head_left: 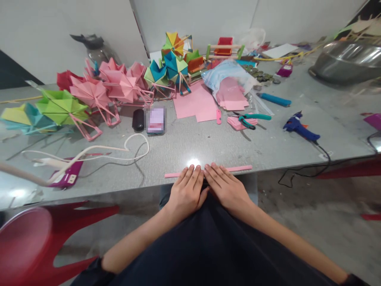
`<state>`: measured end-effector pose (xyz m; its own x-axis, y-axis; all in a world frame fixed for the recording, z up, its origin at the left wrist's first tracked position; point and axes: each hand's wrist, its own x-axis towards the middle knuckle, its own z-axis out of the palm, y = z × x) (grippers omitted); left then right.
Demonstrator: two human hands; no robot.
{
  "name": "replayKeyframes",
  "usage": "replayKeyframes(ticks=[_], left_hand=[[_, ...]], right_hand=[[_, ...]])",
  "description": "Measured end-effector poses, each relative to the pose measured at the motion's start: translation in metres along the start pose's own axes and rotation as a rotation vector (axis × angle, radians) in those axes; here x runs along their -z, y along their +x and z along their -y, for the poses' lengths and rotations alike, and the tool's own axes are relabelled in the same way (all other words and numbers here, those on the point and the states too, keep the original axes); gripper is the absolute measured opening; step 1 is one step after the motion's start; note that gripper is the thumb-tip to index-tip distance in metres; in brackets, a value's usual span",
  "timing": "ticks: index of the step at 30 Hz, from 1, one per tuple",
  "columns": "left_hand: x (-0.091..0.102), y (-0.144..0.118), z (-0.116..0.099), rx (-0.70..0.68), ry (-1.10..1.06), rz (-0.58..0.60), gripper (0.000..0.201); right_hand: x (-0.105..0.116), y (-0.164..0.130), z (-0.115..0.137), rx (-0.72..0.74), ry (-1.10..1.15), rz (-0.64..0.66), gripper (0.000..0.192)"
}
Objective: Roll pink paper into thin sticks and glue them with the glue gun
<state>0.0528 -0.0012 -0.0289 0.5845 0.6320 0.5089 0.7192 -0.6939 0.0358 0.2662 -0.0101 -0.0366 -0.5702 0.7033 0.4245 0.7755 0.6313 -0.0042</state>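
A long, thin pink paper stick (242, 168), rolled or folded narrow, lies across the table near its front edge. My left hand (186, 190) rests flat on its left half, fingers stretched out. Close beside it, my right hand (228, 186) lies flat over the stick's middle and right part, fingers also straight. The fingertips of both hands nearly meet, and they hide the middle of the stick. Both ends of the stick show past the hands. Neither hand is closed around anything.
Folded paper lanterns in pink (92, 93) and green (61, 106) stand at the back left. Pink sheets (195, 105), teal-handled pliers (253, 118), a blue glue gun (300, 126) and a steel bowl (348, 63) lie around. A white cable (98, 147) loops at left; a red stool (26, 242) stands below.
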Motion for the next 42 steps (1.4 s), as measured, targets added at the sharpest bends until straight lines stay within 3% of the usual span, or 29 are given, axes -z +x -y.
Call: replayKeyframes(ticks=[6,16,20,24,26,30,33,34,36,39,41,42], left_hand=[[0.002,-0.006,0.009,-0.013,0.011,-0.035,0.05],[0.031,-0.05,0.048,0.113,0.14,-0.107,0.058],[0.035,-0.046,0.048,0.074,0.242,-0.169,0.04],[0.046,-0.021,0.039,0.002,0.188,-0.176,0.012],[0.056,-0.001,0.037,0.035,0.085,-0.035,0.009],[0.074,0.059,0.048,0.032,-0.277,0.46,0.023],[0.078,0.108,0.066,0.194,-0.644,0.734,0.03],[0.077,0.121,0.073,0.252,-0.755,0.748,0.033],[0.07,0.138,0.086,0.344,-0.902,0.712,0.03],[0.052,0.144,0.103,0.539,-1.073,0.56,0.03],[0.039,0.14,0.112,0.623,-1.147,0.436,0.034],[0.033,0.136,0.114,0.654,-1.183,0.395,0.037]], right_hand=[[0.005,0.0,-0.005,-0.014,-0.016,-0.053,0.046],[0.027,-0.046,-0.049,-0.172,-0.09,-0.109,0.059],[0.029,-0.043,-0.051,-0.158,-0.103,-0.188,0.038],[0.038,-0.026,-0.058,-0.114,-0.098,-0.273,0.019],[0.048,-0.009,-0.066,-0.094,-0.101,-0.187,0.022],[0.074,0.044,-0.088,0.019,0.017,0.089,0.024],[0.09,0.094,-0.105,0.1,0.146,0.2,0.022],[0.093,0.11,-0.111,0.119,0.185,0.204,0.023],[0.094,0.14,-0.119,0.094,0.251,0.117,0.019],[0.08,0.172,-0.126,-0.156,0.36,-0.326,0.013],[0.06,0.185,-0.124,-0.353,0.531,-0.553,0.027],[0.049,0.188,-0.121,-0.42,0.661,-0.536,0.037]])
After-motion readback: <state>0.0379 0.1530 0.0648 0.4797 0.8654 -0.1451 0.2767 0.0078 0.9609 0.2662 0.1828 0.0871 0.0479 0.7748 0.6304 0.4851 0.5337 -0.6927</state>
